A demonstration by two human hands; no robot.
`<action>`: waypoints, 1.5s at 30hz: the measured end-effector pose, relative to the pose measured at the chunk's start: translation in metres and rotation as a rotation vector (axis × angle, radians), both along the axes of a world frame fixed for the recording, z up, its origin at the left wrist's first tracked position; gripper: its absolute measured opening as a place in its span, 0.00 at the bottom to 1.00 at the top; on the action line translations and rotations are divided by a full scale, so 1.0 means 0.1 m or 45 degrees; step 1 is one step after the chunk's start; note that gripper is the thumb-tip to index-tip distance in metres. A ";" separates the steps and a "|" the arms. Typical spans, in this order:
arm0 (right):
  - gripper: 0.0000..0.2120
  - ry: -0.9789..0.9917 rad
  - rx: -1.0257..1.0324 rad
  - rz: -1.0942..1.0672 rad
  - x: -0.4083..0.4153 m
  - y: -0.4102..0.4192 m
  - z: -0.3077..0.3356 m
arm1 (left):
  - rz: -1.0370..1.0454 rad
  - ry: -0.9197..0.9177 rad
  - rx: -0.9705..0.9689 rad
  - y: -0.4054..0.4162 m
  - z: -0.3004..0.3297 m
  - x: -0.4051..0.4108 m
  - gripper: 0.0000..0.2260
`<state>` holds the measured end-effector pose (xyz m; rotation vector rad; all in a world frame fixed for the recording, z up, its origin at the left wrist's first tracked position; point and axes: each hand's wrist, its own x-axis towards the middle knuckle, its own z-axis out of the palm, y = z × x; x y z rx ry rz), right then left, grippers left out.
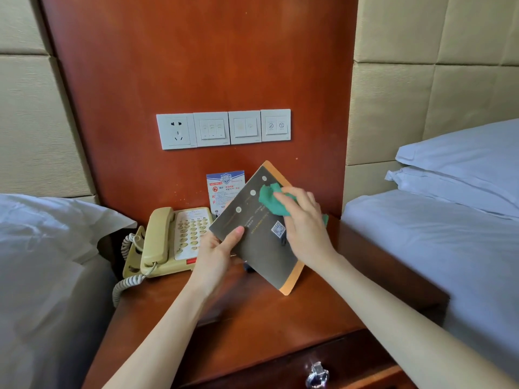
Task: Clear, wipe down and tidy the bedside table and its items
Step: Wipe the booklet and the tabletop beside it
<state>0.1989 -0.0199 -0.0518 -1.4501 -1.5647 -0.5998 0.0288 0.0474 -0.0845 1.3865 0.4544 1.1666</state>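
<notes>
The left hand (217, 248) pinched the dark card (258, 237) above the phone (174, 240) — right hand (304, 228) fingers pressed a green cloth (271, 202); hard wiping could twist it loose.

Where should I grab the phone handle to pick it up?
Grab the handset around its slim middle bar, coming from above. It lies lengthwise along the left side of the telephone, both fat ends sunk in the cradle, so the middle is the easiest grip. The curly cord hangs off the near end, so lift gently.

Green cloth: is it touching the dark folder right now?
Touching. The head view shows the right hand pressing the green cloth flat onto the dark folder, which the left hand holds.
</notes>
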 end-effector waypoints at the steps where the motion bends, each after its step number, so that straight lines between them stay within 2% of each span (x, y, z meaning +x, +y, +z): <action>1: 0.23 -0.004 -0.033 0.016 -0.07 0.00 -0.06 | 0.009 0.008 0.032 0.01 0.00 -0.01 0.08; 3: 0.25 -0.105 -0.137 0.130 -0.19 -0.05 -0.24 | 0.019 0.001 0.058 0.04 0.00 -0.05 0.08; 5: 0.26 -0.327 -0.253 0.266 -0.20 -0.15 -0.40 | 0.010 -0.028 0.019 0.05 0.01 -0.07 0.08; 7: 0.25 -0.429 -0.279 0.313 -0.08 -0.20 -0.35 | -0.016 -0.047 -0.008 0.06 0.01 -0.07 0.09; 9: 0.24 -0.211 -0.214 0.251 0.04 -0.12 -0.17 | -0.029 -0.028 0.011 0.04 0.01 -0.03 0.09; 12: 0.24 0.330 -0.017 0.034 0.20 0.06 0.10 | -0.072 0.002 0.041 0.01 -0.01 0.03 0.08; 14: 0.24 0.443 0.025 0.039 0.15 0.11 0.11 | -0.087 0.012 0.042 -0.01 -0.01 0.04 0.09; 17: 0.27 0.175 -0.074 0.233 -0.14 0.00 -0.18 | -0.059 0.001 0.036 0.02 -0.01 0.00 0.08; 20: 0.25 -0.174 -0.288 0.401 -0.19 -0.20 -0.46 | -0.086 -0.038 -0.036 0.05 -0.02 -0.04 0.09; 22: 0.24 -0.246 -0.349 0.428 -0.06 -0.21 -0.41 | -0.114 -0.076 -0.091 0.03 0.00 -0.04 0.09; 24: 0.25 -0.093 -0.275 0.337 0.07 -0.10 -0.26 | -0.098 -0.092 -0.111 0.02 0.02 -0.02 0.11; 27: 0.23 0.384 -0.151 0.136 0.20 0.11 0.03 | -0.140 -0.047 -0.082 -0.02 0.02 0.01 0.12; 29: 0.20 0.570 -0.113 0.124 0.19 0.20 0.09 | -0.161 -0.012 -0.051 -0.04 0.01 0.00 0.11; 34: 0.22 0.344 -0.267 0.400 -0.06 -0.11 -0.35 | -0.116 -0.025 -0.061 0.01 0.01 -0.06 0.10; 36: 0.24 0.125 -0.397 0.483 -0.03 -0.34 -0.53 | -0.101 -0.045 -0.096 0.02 0.02 -0.08 0.11; 39: 0.25 -0.119 -0.478 0.451 0.21 -0.37 -0.38 | -0.089 -0.054 -0.124 0.02 0.02 -0.04 0.12; 43: 0.23 0.097 -0.327 0.276 0.29 -0.15 0.05 | -0.206 -0.022 -0.165 -0.04 0.02 0.06 0.12; 45: 0.23 0.046 -0.305 0.293 0.16 -0.08 0.07 | -0.250 -0.020 -0.174 -0.07 0.01 0.10 0.11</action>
